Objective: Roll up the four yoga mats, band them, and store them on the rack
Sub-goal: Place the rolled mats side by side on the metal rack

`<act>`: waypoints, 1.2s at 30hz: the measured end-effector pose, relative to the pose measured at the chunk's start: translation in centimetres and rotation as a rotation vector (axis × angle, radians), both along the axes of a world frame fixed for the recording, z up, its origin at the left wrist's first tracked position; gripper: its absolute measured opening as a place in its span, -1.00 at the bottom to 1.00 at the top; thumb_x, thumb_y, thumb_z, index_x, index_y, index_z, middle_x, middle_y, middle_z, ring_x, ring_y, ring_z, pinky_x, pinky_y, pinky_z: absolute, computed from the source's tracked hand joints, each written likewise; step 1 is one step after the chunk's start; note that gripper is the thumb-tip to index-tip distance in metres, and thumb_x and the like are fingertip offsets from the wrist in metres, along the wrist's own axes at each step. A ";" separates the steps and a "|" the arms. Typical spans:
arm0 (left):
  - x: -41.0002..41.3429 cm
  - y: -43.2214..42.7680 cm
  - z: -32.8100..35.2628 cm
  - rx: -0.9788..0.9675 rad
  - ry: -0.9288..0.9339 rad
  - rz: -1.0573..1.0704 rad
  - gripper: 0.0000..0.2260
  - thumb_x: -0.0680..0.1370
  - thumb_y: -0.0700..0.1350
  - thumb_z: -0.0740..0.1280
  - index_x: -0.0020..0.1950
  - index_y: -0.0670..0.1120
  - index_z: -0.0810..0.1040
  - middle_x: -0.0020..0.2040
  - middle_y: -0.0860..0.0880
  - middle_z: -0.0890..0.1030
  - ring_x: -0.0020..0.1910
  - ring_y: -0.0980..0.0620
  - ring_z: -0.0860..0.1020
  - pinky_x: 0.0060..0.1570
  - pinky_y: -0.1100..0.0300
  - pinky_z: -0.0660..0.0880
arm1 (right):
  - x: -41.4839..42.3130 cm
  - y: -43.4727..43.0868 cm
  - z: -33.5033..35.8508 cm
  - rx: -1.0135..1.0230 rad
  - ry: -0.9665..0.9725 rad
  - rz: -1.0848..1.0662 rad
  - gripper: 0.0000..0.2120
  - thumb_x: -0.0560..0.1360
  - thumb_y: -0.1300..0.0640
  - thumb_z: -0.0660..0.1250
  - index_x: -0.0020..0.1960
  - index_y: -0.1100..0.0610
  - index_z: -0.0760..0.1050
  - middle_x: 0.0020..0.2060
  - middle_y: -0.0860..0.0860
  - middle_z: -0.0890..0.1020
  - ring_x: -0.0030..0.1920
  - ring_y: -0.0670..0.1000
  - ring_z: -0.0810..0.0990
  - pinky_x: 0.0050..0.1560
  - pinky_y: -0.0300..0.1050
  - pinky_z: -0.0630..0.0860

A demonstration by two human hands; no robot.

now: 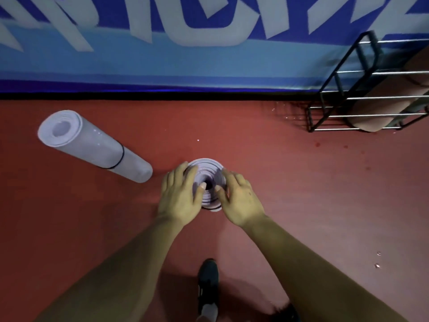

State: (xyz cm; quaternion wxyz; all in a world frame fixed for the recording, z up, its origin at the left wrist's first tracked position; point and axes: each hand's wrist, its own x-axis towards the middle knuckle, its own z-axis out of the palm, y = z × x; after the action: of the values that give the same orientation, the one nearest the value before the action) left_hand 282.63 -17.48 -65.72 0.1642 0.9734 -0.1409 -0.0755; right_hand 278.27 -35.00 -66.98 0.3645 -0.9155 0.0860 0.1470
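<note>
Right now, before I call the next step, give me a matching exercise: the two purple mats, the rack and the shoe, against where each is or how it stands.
1. left mat
2. centre mat
3. rack
4. shoe

A. by the wall, upper right, holding tan rolls
B. bottom of view, on the red floor
C. lying on the floor, black band round it
D. standing on end, gripped by left hand and right hand

Pairs: 1-C, 2-D, 3-A, 4-B.

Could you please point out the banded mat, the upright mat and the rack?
banded mat (92, 145): head view, its side.
upright mat (205, 167): head view, spiralled top end.
rack (371, 72): head view, silver rail.
</note>
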 end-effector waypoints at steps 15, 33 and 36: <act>2.6 1.5 -9.0 -0.651 0.307 0.141 -0.29 0.53 0.27 0.14 0.57 -0.12 0.25 0.50 -0.05 0.40 0.46 0.04 0.38 0.44 0.11 0.31 | 1.4 3.9 -7.5 0.501 -0.118 -0.561 -0.48 0.56 -0.34 0.22 0.48 -0.24 0.28 0.34 -0.24 0.54 0.36 -0.19 0.50 0.41 0.03 0.46; 4.1 -14.9 7.4 -0.717 0.050 -0.336 -0.54 0.64 0.19 0.07 0.56 0.20 0.24 0.45 0.10 0.39 0.41 0.16 0.39 0.34 0.45 0.24 | -1.0 -9.7 9.4 0.538 -0.538 -0.869 -0.56 0.53 -0.26 0.24 0.33 -0.10 0.47 0.20 -0.25 0.62 0.22 -0.18 0.60 0.26 -0.12 0.54; 4.0 -21.3 10.9 -0.740 0.016 -0.387 -0.53 0.65 0.13 0.08 0.54 0.06 0.36 0.41 0.05 0.46 0.36 0.07 0.47 0.32 0.19 0.41 | -1.3 -15.6 12.5 0.518 -0.602 -0.911 -0.53 0.52 -0.23 0.26 0.37 -0.07 0.47 0.25 -0.20 0.61 0.27 -0.15 0.58 0.34 0.00 0.50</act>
State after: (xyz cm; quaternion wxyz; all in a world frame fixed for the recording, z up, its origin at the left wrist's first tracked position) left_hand 286.64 -38.73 -54.86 0.4868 0.8037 -0.3375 -0.0568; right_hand 276.96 -50.57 -54.47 0.6101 -0.6695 0.3240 -0.2731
